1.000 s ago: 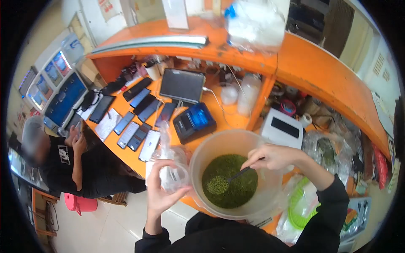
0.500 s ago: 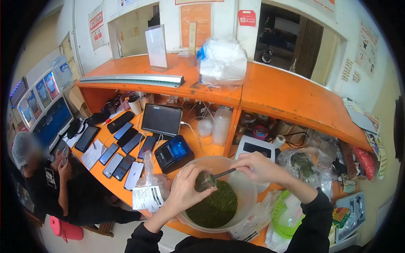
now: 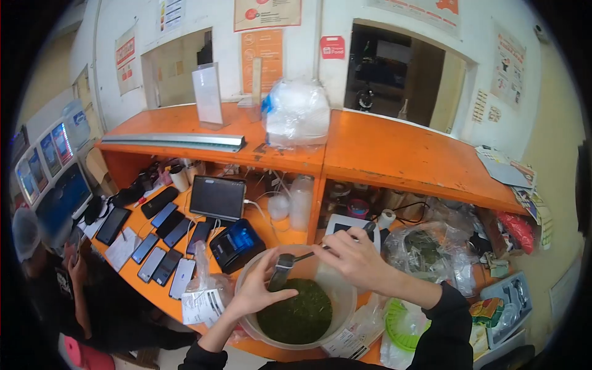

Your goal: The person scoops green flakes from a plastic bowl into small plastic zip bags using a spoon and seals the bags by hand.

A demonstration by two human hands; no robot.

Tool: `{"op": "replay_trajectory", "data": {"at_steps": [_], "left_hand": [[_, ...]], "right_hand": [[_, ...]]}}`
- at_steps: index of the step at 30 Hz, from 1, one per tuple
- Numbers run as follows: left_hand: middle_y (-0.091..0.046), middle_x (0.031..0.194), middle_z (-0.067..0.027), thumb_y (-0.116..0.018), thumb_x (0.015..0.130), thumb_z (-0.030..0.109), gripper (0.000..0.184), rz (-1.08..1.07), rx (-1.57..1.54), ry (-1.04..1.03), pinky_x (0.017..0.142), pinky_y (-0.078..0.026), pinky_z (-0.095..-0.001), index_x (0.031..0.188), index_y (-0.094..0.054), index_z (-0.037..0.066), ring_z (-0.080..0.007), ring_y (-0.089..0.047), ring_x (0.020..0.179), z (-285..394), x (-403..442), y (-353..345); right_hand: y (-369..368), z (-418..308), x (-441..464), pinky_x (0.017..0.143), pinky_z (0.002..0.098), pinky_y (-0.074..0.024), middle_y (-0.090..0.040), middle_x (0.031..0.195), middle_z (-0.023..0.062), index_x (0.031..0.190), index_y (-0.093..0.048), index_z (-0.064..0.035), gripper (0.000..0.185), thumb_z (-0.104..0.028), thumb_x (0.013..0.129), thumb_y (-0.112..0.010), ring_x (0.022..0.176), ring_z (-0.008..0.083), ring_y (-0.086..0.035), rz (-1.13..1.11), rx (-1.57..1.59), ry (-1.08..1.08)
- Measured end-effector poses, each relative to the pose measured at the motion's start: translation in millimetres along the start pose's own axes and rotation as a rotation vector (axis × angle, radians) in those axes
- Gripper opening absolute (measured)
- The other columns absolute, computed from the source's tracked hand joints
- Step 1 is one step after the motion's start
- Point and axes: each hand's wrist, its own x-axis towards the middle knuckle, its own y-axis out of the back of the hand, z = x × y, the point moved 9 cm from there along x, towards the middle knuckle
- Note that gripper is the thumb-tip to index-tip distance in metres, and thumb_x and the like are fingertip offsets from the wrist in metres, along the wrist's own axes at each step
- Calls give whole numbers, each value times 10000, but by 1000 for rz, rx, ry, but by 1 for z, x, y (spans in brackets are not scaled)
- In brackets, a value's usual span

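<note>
A large translucent tub stands on the orange counter, with dark green, leafy-looking sauce inside. Above its left side, my left hand is curled around a small clear plastic bag that looks green inside; thumb and fingers hold its two sides. My right hand grips a dark-handled spoon, whose bowl end is at the mouth of the bag. How much the bag contains is hard to make out.
Several phones, a tablet and a black receipt printer lie to the left. A bagged item with a paper slip is beside the tub. At right are a green basket and plastic bags. A person stands far left.
The view has tilted up and shifted right. The spoon's bowl end has risen to the bag's mouth, and my right hand has tipped the handle upward. My left hand stays around the bag.
</note>
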Motion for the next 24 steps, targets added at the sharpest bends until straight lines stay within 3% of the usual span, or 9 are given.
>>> {"op": "replay_trajectory", "data": {"at_steps": [1, 4, 5, 12, 13, 16, 19, 22, 24], "left_hand": [[-492, 1258, -159, -626, 782, -17, 577, 72, 242, -30, 897, -432, -361, 1293, -358, -8, -237, -524, 1126, 11, -5, 4], [-587, 1120, -172, -631, 773, -14, 557, -108, 175, 134, 847, -460, -378, 1274, -387, -5, -246, -591, 1031, -33, -6, -6], [-644, 965, -145, -622, 764, -40, 501, -91, 200, 88, 806, -477, -346, 1232, -449, 13, -233, -637, 927, -34, -7, -3], [-651, 969, -132, -578, 835, -8, 312, -297, -169, 236, 811, -491, -262, 1141, -519, -30, -165, -633, 900, -39, -17, -1], [-650, 971, -133, -576, 850, 17, 289, -317, -218, 245, 816, -491, -261, 1130, -528, -36, -157, -630, 897, -40, -16, -4], [-655, 958, -129, -575, 875, 91, 266, -356, -363, 275, 817, -488, -256, 1105, -548, -41, -142, -627, 886, -42, -15, -17], [-662, 939, -128, -571, 886, 125, 264, -345, -386, 274, 806, -487, -253, 1082, -569, -51, -136, -626, 881, -38, -15, -24], [-666, 932, -132, -576, 883, 124, 256, -299, -304, 186, 790, -490, -253, 1051, -592, -69, -135, -629, 873, -36, -14, -20], [-668, 932, -132, -585, 876, 113, 242, -204, -221, 140, 778, -493, -250, 1026, -609, -75, -133, -631, 862, -33, -12, -11]], "right_hand": [[-2, 1, 0, 799, 303, -321, -486, 825, 21, 928, -583, -61, 226, -108, 710, -551, 823, 144, -500, -14, 4, -8], [-9, 4, -1, 817, 321, -313, -489, 848, 26, 934, -584, -71, 227, -92, 712, -543, 865, 155, -497, -127, 79, -23], [-7, 8, -1, 827, 340, -310, -484, 858, 30, 935, -585, -78, 229, -71, 712, -534, 880, 168, -493, -129, 117, -30], [-1, 28, -8, 856, 351, -325, -495, 790, 35, 909, -652, -65, 260, -30, 670, -556, 816, 180, -497, -284, 69, -84], [-18, 15, -10, 899, 359, -316, -553, 878, 44, 936, -656, -43, 216, -75, 738, -576, 895, 201, -512, -454, 190, -30], [-47, -4, -7, 867, 329, -365, -605, 896, 60, 930, -662, -20, 175, -132, 807, -606, 900, 191, -546, -120, 480, -78], [-89, 10, -11, 778, 290, -421, -634, 854, 77, 912, -663, 3, 197, -172, 824, -642, 845, 164, -577, -276, 1227, -582], [-110, 3, -16, 682, 256, -457, -642, 831, 88, 892, -658, 12, 163, -123, 801, -648, 715, 163, -600, -225, 1450, -603], [-103, 3, -12, 679, 254, -442, -632, 796, 74, 872, -662, 13, 144, -115, 806, -650, 734, 139, -581, -150, 1369, -552]]}}
